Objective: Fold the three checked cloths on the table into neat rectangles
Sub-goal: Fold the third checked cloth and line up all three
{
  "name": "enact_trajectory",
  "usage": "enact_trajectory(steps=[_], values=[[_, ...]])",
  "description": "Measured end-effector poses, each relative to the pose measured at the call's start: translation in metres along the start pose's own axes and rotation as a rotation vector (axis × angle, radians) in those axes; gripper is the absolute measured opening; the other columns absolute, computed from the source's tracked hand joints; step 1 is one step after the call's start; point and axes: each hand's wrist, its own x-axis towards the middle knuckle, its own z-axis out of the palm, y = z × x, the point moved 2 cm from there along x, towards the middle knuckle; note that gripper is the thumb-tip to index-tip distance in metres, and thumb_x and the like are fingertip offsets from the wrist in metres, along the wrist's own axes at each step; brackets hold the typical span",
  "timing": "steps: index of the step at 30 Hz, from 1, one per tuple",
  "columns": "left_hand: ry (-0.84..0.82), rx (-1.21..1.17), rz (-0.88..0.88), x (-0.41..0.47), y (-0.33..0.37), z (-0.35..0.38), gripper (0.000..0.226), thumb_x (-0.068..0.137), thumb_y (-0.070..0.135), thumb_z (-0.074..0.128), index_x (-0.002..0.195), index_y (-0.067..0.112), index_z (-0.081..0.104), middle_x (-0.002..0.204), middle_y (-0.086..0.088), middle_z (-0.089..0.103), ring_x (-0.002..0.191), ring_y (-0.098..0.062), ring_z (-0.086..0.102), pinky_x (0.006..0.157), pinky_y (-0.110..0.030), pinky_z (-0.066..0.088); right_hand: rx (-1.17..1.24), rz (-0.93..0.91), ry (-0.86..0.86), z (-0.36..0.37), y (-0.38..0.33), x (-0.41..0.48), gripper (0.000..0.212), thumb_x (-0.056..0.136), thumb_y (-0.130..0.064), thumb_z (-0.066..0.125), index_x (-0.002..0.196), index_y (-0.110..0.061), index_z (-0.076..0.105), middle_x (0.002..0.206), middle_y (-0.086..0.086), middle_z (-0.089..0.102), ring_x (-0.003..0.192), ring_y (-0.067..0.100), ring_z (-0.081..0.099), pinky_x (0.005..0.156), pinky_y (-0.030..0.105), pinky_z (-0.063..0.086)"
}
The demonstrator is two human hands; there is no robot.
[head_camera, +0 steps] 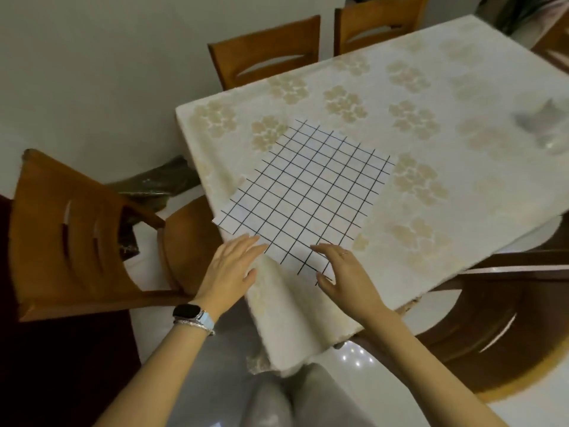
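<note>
Left hand [229,266] and right hand [345,272] have fingers straight and loose, gripping nothing; checked cloth [304,192] lies flat on table [431,72] just ahead, its near edge at the fingertips.

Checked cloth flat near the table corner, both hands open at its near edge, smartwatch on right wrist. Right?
No: the head view shows the smartwatch on the left wrist, not the right. The rest holds: checked cloth flat near the table corner, left hand and right hand open at its near edge.
</note>
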Motion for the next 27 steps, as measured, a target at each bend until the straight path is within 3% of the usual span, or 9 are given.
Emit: enact_trajectory(steps=[3,6,15,19,22,27], values=[[-0.05,0.084,0.016,0.025,-0.013,0.018,0.058,0.086,0.014,0.066,0.141,0.023,0.05,0.151,-0.002,0.044,0.143,-0.021,0.034,0.118,-0.039,0.024,-0.074,0.041,-0.024,0.019,0.014,0.013,0.057,0.08,-0.007,0.066,0.135,-0.016,0.055,0.139,0.013,0.055,0.13,0.031,0.049,0.106,0.04,0.041],[-0.111,0.138,0.034,0.041,-0.023,0.034,0.061,0.081,0.011,0.072,0.138,0.021,0.054,0.149,-0.004,0.047,0.142,-0.023,0.037,0.116,-0.042,0.029,-0.104,0.084,-0.025,0.037,0.023,0.016,0.063,0.071,-0.001,0.07,0.132,-0.012,0.058,0.138,0.02,0.054,0.129,0.037,0.05,0.104,0.044,0.042],[-0.212,0.202,0.192,0.07,-0.041,0.063,0.065,0.075,0.024,0.077,0.136,0.022,0.056,0.145,-0.003,0.052,0.138,-0.024,0.043,0.113,-0.043,0.033,-0.183,0.285,-0.017,0.076,0.037,0.012,0.064,0.063,-0.01,0.072,0.126,-0.024,0.063,0.144,0.01,0.052,0.134,0.034,0.047,0.103,0.047,0.044],[-0.191,0.176,0.283,0.078,-0.046,0.071,0.055,0.076,0.02,0.075,0.129,0.022,0.062,0.139,-0.002,0.058,0.132,-0.022,0.051,0.113,-0.039,0.032,-0.233,0.314,0.019,0.082,0.034,0.018,0.055,0.063,-0.003,0.072,0.115,-0.02,0.07,0.134,0.011,0.061,0.125,0.036,0.056,0.09,0.044,0.054],[-0.157,0.144,0.332,0.08,-0.046,0.076,0.049,0.073,0.014,0.077,0.121,0.022,0.067,0.133,-0.001,0.063,0.126,-0.021,0.057,0.108,-0.039,0.04,-0.257,0.325,0.071,0.083,0.034,0.023,0.044,0.067,-0.002,0.073,0.108,-0.019,0.073,0.127,0.008,0.067,0.119,0.032,0.061,0.08,0.041,0.058],[-0.107,0.109,0.328,0.086,-0.046,0.078,0.047,0.069,0.013,0.082,0.114,0.021,0.071,0.125,0.0,0.067,0.117,-0.021,0.063,0.098,-0.036,0.048,-0.256,0.309,0.161,0.077,0.033,0.028,0.022,0.076,-0.009,0.078,0.096,-0.018,0.075,0.115,0.003,0.072,0.108,0.027,0.066,0.075,0.036,0.059]])
